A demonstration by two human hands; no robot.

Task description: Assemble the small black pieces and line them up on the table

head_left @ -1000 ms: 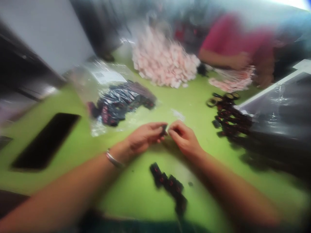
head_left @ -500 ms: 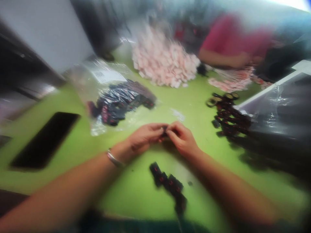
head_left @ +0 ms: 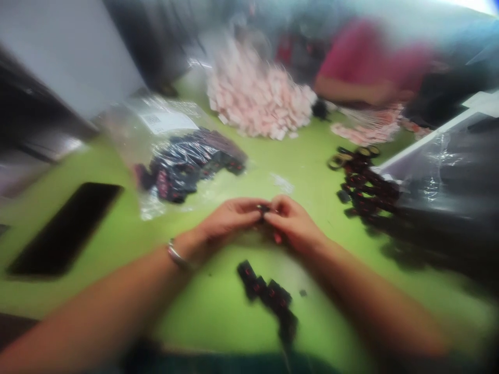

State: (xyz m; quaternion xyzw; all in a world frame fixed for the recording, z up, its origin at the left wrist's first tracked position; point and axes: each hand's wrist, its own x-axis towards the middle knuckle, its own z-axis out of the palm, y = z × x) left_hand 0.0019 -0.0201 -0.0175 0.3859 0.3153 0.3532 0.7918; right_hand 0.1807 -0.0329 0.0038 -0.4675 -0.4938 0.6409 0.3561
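Note:
Over the green table (head_left: 218,322), my left hand (head_left: 229,219) and my right hand (head_left: 293,221) meet at the fingertips, both pinching a small black part (head_left: 263,209). Its details are blurred. A small red spot shows under my right hand's fingers. Nearer to me lies a short row of black pieces with red marks (head_left: 268,295), with a tiny dark bit (head_left: 303,293) to its right. Beyond my left hand, a clear plastic bag (head_left: 152,208) holds many black pieces (head_left: 183,169).
A dark flat rectangle (head_left: 66,228) lies at the left. Pale pink tags (head_left: 265,104) are heaped at the back. At the right are black pieces (head_left: 362,187) beside a plastic-covered box (head_left: 440,166). A person in a pink top (head_left: 358,57) sits behind.
My fingers have shifted slightly around the black part, and a red spot now shows below my right hand. The whole view has moved a little.

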